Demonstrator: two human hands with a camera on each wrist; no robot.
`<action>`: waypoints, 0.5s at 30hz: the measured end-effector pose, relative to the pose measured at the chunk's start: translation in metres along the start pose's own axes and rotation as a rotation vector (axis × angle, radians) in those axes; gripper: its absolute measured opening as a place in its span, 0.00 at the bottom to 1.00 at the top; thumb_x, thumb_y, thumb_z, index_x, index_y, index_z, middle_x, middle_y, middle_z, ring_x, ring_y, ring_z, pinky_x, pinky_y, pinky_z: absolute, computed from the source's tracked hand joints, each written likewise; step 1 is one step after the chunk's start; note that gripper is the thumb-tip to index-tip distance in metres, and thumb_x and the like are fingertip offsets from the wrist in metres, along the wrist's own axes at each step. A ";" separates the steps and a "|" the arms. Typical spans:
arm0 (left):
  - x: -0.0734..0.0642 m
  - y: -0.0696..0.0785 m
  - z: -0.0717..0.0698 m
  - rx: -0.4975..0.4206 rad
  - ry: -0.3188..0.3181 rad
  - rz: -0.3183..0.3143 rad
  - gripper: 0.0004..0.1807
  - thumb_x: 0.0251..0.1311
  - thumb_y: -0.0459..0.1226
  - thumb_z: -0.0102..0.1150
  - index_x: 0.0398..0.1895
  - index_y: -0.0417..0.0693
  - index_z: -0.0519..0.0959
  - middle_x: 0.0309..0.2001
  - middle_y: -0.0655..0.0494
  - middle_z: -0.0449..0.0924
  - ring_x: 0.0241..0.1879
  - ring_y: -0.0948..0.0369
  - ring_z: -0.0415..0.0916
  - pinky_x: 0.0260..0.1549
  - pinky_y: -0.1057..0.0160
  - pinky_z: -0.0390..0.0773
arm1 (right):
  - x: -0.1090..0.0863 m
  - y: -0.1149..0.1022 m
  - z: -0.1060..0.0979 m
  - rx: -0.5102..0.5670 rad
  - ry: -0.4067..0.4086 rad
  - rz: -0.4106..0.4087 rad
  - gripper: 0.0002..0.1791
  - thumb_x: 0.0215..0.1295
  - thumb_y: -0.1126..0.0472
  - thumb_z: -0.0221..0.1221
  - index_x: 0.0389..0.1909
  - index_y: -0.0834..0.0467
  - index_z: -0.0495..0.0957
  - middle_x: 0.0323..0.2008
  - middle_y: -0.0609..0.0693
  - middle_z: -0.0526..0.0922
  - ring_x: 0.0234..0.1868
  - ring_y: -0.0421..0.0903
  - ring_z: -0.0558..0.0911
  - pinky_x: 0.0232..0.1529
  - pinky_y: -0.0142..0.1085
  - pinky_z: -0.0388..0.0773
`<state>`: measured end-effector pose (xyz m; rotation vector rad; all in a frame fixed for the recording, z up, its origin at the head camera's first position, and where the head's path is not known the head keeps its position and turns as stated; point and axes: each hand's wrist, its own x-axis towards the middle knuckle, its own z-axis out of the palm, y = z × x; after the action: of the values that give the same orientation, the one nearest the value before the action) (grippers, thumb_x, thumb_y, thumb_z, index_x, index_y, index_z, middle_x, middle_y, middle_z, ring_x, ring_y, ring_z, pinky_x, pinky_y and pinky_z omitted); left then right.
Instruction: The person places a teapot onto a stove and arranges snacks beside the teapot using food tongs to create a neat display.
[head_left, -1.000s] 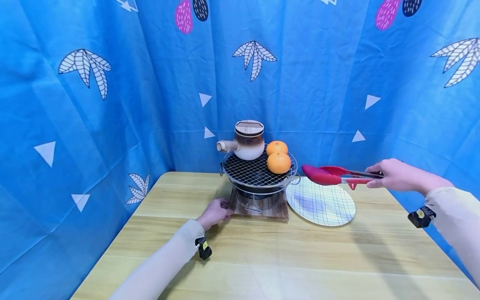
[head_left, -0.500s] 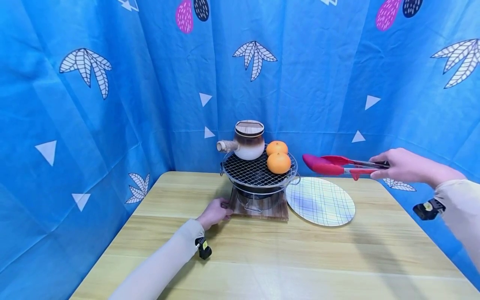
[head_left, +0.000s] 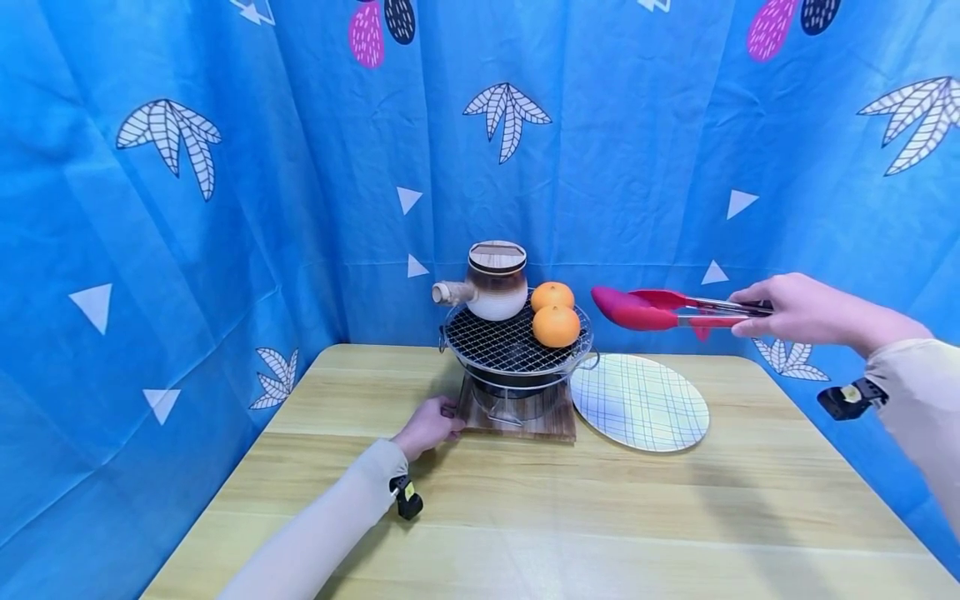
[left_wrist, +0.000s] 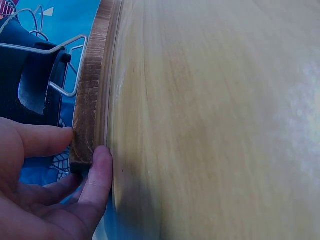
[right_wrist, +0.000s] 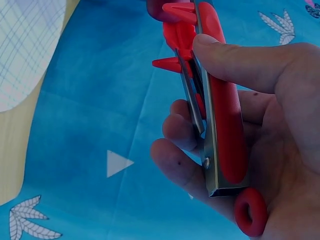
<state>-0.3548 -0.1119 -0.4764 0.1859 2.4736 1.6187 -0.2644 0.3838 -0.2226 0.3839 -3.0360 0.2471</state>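
With its thumb and fingers, my left hand (head_left: 429, 428) grips the front left corner of a dark wooden board (head_left: 555, 428); the left wrist view shows thumb and fingers around the board's edge (left_wrist: 91, 100). On this board stands a round grill stove with a wire mesh (head_left: 498, 337). My right hand (head_left: 798, 310) holds red-and-metal tongs (head_left: 645, 320), fingers wrapped round the handles (right_wrist: 227, 125). Between the tong heads is a purple-red, tapered piece like a sweet potato (head_left: 611, 300), raised just right of the grill. Two orange mandarins (head_left: 556, 327) sit on the mesh's right side.
A clay teapot (head_left: 498, 292) with a side handle and wooden lid stands on the mesh's back left. Right of the stove, a checked oval plate (head_left: 652, 408) lies on the wooden table (head_left: 525, 525). Blue patterned curtains (head_left: 630, 167) enclose the table's back and sides.
My right hand has lifted the tongs and the sweet-potato-like piece from low over the plate to higher up, now slightly nearer the grill. The left hand stays at the board's corner.
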 end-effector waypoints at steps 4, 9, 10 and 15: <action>-0.002 0.001 0.000 -0.002 0.003 0.004 0.28 0.60 0.28 0.63 0.63 0.28 0.68 0.47 0.39 0.81 0.36 0.56 0.83 0.40 0.60 0.86 | 0.003 -0.008 -0.003 0.008 0.013 -0.010 0.37 0.64 0.51 0.68 0.65 0.72 0.70 0.35 0.52 0.81 0.36 0.49 0.72 0.28 0.38 0.70; -0.003 0.002 0.000 -0.010 0.002 0.010 0.28 0.60 0.27 0.63 0.63 0.27 0.68 0.48 0.38 0.80 0.37 0.55 0.83 0.41 0.59 0.87 | 0.007 -0.019 -0.007 0.014 0.032 -0.028 0.37 0.63 0.51 0.68 0.65 0.71 0.71 0.36 0.52 0.81 0.35 0.48 0.72 0.27 0.38 0.69; -0.003 0.002 0.000 -0.012 0.002 0.007 0.28 0.60 0.27 0.63 0.63 0.27 0.68 0.48 0.38 0.81 0.37 0.55 0.83 0.41 0.59 0.87 | 0.008 -0.021 -0.007 0.012 0.033 -0.034 0.37 0.63 0.51 0.68 0.65 0.71 0.71 0.36 0.52 0.81 0.35 0.48 0.72 0.27 0.38 0.69; -0.002 0.001 0.000 -0.008 -0.001 -0.003 0.28 0.60 0.28 0.63 0.63 0.29 0.68 0.47 0.39 0.81 0.36 0.55 0.83 0.40 0.60 0.86 | 0.013 -0.032 -0.009 0.014 0.038 -0.070 0.34 0.63 0.52 0.69 0.64 0.68 0.74 0.36 0.51 0.81 0.36 0.48 0.73 0.27 0.38 0.69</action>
<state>-0.3526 -0.1122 -0.4752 0.1819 2.4652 1.6275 -0.2685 0.3513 -0.2073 0.4799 -2.9781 0.2689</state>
